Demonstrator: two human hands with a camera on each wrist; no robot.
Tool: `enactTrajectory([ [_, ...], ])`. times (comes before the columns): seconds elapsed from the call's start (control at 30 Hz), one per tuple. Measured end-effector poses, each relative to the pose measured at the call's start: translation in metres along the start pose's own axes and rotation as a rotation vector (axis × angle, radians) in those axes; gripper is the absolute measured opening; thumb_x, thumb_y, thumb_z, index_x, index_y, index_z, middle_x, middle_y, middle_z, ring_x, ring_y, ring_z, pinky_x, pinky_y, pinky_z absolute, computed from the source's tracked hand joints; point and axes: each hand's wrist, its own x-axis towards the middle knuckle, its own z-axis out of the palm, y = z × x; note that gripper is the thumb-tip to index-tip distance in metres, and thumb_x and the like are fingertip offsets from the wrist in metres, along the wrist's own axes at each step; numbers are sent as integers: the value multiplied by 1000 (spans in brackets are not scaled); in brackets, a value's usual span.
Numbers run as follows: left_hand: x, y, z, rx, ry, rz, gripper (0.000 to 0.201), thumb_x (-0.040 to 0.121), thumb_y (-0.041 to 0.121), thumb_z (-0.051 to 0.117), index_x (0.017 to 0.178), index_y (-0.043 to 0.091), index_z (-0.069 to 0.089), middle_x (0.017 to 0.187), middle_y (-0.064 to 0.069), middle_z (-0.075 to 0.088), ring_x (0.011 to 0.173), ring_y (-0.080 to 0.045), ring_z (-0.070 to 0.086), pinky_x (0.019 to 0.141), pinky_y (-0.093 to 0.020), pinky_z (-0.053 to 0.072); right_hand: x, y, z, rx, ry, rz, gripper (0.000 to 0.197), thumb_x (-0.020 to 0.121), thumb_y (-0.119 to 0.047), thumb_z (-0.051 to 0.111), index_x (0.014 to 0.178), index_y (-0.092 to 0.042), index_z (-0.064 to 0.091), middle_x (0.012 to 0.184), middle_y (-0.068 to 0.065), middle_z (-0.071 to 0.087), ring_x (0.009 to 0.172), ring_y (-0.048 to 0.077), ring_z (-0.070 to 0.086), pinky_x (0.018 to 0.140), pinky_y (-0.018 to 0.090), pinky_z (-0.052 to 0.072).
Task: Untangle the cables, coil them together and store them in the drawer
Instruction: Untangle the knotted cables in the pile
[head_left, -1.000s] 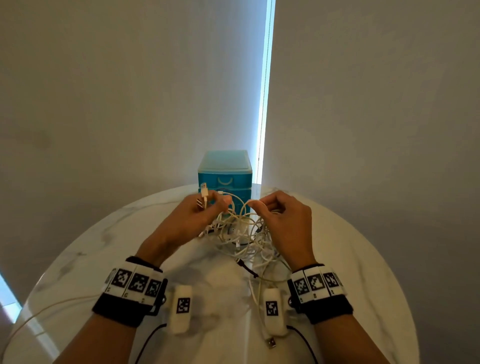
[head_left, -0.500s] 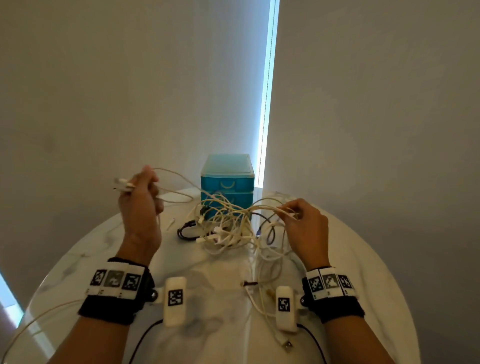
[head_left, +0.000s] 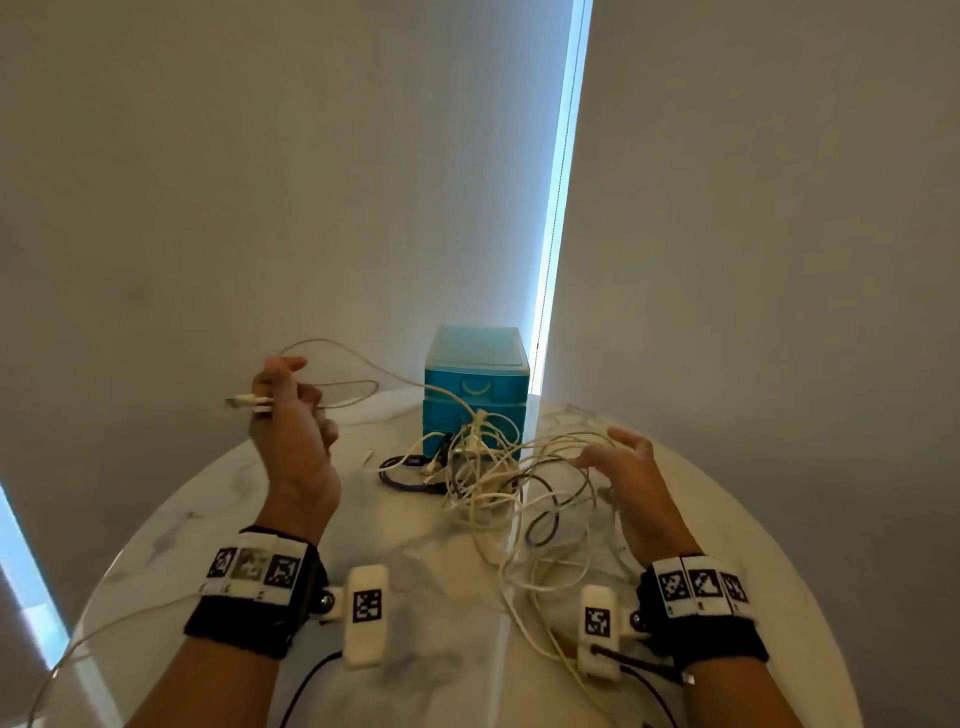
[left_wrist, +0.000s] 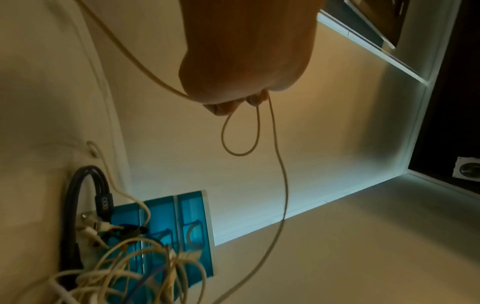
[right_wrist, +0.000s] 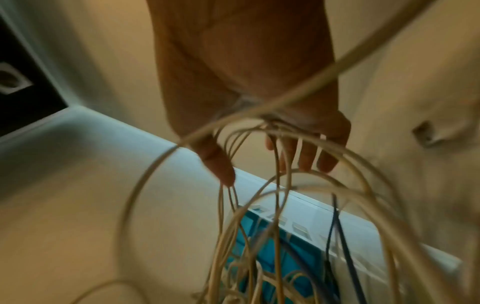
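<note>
A tangle of white and dark cables (head_left: 483, 467) lies on the round marble table (head_left: 218, 499), in front of a small blue drawer unit (head_left: 475, 389) whose drawers look closed. My left hand (head_left: 288, 402) is raised left of the tangle and grips one white cable (head_left: 358, 364) near its plug (head_left: 249, 401). This cable arcs back to the heap, and a loop of it (left_wrist: 241, 133) hangs from my fingertips (left_wrist: 223, 108). My right hand (head_left: 613, 449) hovers at the tangle's right side with fingers (right_wrist: 306, 158) spread; several white loops (right_wrist: 337, 148) drape over them.
A dark cable (head_left: 405, 475) curls at the tangle's left, and another dark loop (head_left: 545, 519) lies toward me. Loose white strands (head_left: 524, 613) trail to the table's near edge. A thin cable (head_left: 104, 629) runs off the left rim. Walls stand close behind the drawer unit.
My left hand pulled one white cable up and to the left, out of the tangle. My right hand let go of its pinch, spread its fingers and moved right.
</note>
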Motion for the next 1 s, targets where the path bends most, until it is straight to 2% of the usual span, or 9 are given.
enactTrajectory([
  [0.1, -12, -3, 12, 32, -171, -47, 30, 112, 46, 49, 110, 24, 68, 65, 9, 33, 55, -7, 25, 45, -21, 23, -22, -20, 12, -261, -42, -412, 68, 82, -5, 79, 139, -38, 59, 146, -10, 53, 134, 14, 51, 106, 35, 44],
  [0.2, -24, -2, 20, 42, -291, -82, 32, 112, 45, 48, 118, 21, 69, 66, 7, 29, 55, -7, 21, 48, -23, 19, -48, -31, 31, -293, -38, -763, 43, 89, -6, 79, 121, -34, 72, 133, -16, 65, 127, 5, 57, 106, 23, 45],
  [0.3, -28, 2, 25, 32, -342, -97, 33, 112, 46, 47, 119, 23, 70, 67, 5, 28, 55, -8, 21, 48, -22, 20, -59, -29, 55, -436, -235, -595, 23, 94, -46, 79, 114, -37, 71, 89, -8, 76, 84, 6, 72, 79, 23, 58],
  [0.4, -24, 8, 23, -27, -334, -122, 31, 112, 45, 47, 117, 26, 70, 67, 5, 27, 57, -8, 19, 50, -24, 17, -50, -13, 56, -705, -376, -477, 40, 90, -75, 67, 102, -38, 77, 77, -8, 75, 70, 4, 69, 79, 37, 62],
  [0.6, -20, 11, 20, -110, -284, -199, 28, 111, 47, 49, 115, 28, 69, 66, 6, 27, 66, -15, 9, 56, -29, 12, -47, -8, 47, -678, -534, -461, 28, 94, -55, 75, 119, -44, 71, 87, -14, 75, 79, -4, 70, 71, 19, 53],
  [0.7, -21, 8, 21, -130, -306, -225, 27, 111, 48, 49, 116, 29, 68, 67, 7, 31, 61, -12, 12, 54, -28, 14, -41, -6, 53, -625, -475, -498, 32, 94, -53, 77, 125, -48, 70, 86, -4, 78, 81, 5, 75, 82, 25, 60],
  [0.8, -21, 8, 21, -134, -336, -231, 26, 111, 47, 49, 117, 30, 68, 71, 8, 45, 53, -8, 19, 52, -25, 18, -38, -5, 50, -552, -478, -494, 19, 98, -45, 75, 116, -41, 79, 79, -3, 78, 68, 3, 71, 70, 20, 55],
  [0.9, -24, 9, 23, -65, -385, -225, 19, 112, 36, 50, 116, 25, 66, 101, 5, 76, 48, -7, 22, 48, -21, 22, -42, -10, 50, -398, -369, -523, 17, 102, -44, 70, 111, -33, 79, 81, -3, 78, 59, 9, 68, 63, 27, 60],
  [1.0, -32, 7, 29, 59, -500, -240, 9, 110, 30, 54, 108, 23, 59, 133, -8, 74, 53, -14, 14, 48, -25, 18, -39, -23, 44, -54, -65, -587, 15, 107, -35, 65, 111, -22, 73, 91, 0, 79, 66, 19, 72, 64, 33, 62],
])
